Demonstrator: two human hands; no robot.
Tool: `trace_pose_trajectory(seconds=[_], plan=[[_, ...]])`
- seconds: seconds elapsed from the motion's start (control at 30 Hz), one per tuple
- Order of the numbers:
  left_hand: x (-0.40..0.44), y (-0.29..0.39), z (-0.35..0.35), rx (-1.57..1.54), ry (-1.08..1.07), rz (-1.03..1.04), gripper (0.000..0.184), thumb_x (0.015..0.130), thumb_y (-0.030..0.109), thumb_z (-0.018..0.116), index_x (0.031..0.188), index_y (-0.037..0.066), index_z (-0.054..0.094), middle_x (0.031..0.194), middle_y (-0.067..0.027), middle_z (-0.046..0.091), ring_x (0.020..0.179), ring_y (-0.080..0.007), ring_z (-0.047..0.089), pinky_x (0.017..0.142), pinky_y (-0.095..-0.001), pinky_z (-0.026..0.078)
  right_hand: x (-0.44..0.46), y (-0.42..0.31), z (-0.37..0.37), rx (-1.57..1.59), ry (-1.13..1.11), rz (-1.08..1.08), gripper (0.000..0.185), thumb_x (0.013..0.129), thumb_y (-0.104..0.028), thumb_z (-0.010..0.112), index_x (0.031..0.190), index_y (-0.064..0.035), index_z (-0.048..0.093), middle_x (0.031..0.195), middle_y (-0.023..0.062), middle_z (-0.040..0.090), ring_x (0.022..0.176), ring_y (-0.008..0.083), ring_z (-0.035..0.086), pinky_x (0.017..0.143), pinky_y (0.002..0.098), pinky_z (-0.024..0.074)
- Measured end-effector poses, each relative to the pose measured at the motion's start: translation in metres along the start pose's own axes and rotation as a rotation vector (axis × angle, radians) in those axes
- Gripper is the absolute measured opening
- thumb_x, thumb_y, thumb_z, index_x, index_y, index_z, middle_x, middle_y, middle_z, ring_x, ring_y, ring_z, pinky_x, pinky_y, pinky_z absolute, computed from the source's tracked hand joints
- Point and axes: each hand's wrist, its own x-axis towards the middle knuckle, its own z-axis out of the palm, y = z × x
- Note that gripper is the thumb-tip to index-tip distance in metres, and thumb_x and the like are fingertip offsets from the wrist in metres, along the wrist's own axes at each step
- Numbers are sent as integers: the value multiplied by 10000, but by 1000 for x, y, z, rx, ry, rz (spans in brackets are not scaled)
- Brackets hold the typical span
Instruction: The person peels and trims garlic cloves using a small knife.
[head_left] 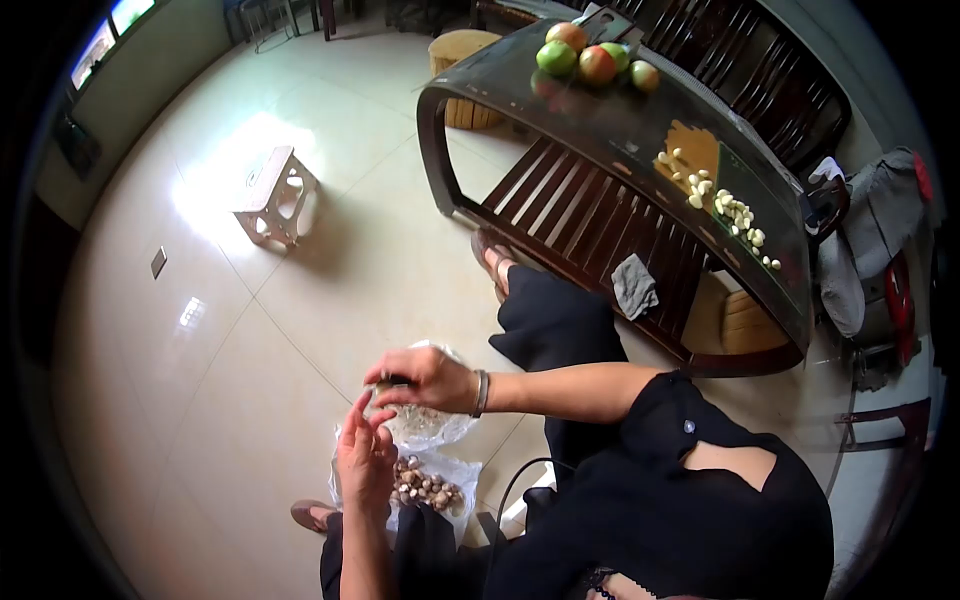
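My right hand, with a silver bangle at the wrist, is curled around a small dark object; most of that object is hidden by the fingers. Just below it my left hand has its fingertips drawn together close to the right fingertips. Whatever lies between them is too small to make out. Under the hands, a clear plastic bag holds pale, papery skins. Beside it, unpeeled garlic cloves lie on a second white plastic bag.
Peeled garlic cloves are scattered on a dark low table, with several green-red fruits at its far end. A grey cloth lies on the slatted shelf. A small stool stands on the tiled floor.
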Motion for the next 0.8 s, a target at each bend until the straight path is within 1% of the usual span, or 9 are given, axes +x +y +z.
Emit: trace_pose_trajectory(seconds=[0.03,0.17,0.2,0.27,0.33,0.5,0.6,0.7,0.8], plan=[[1,1,-3,3,-17,8,375,870,179,519,1196,18,428,893,-48,574,580,-51,427,458,-143,337,9,-2,-13,-136,125,-92,265,719,-156,688,931,-44,577,812,103,608,676,225,595,620,290,467],[1,3,-6,139,151,-132,328,844,71,446,1153,-37,441,898,-102,586,596,-70,465,463,-161,350,27,-30,-122,-551,474,-44,156,738,-133,674,780,-6,594,696,81,592,622,138,560,565,252,450],[0,2,-8,150,141,-136,330,835,56,439,1149,-43,437,896,-119,586,591,-81,474,463,-165,355,22,-31,-151,-510,547,97,120,740,-114,652,782,-17,596,712,79,604,633,146,575,572,259,454],[-1,2,-5,186,139,-136,330,835,59,443,1148,-46,426,891,-162,582,556,-105,481,449,-173,365,4,-35,-217,-972,659,111,83,749,-104,596,778,-26,597,761,85,613,674,185,595,616,291,468],[-3,0,-7,191,97,-117,323,843,73,455,1144,-42,427,892,-163,582,545,-103,478,440,-173,361,-22,-36,-274,-1236,727,288,186,757,-224,602,878,-83,602,830,125,588,747,291,579,662,372,473],[-1,-3,-11,211,44,-86,288,863,113,483,1110,-31,447,896,-167,584,523,-97,465,421,-173,352,-83,-31,-377,-1537,721,674,221,747,-226,609,943,-126,595,922,107,584,840,306,573,710,391,474],[1,-2,-14,182,-21,-139,253,877,137,481,1079,-16,472,903,-162,590,488,-87,437,412,-172,337,-85,-37,-377,-1559,695,803,206,747,-213,609,933,-124,600,928,109,584,844,299,574,709,377,476],[2,-3,-6,205,-7,-149,240,891,174,471,1060,5,492,891,-141,599,449,-74,397,394,-170,312,-62,-44,-336,-1582,773,369,174,761,-176,597,912,-89,600,900,110,588,815,288,577,690,366,475],[5,-7,-13,218,-4,-134,295,904,228,453,1072,-13,479,888,-149,605,437,-62,396,384,-177,319,-16,-63,-233,-1066,552,199,122,742,-147,619,789,-35,608,744,126,591,687,288,581,611,346,464]])
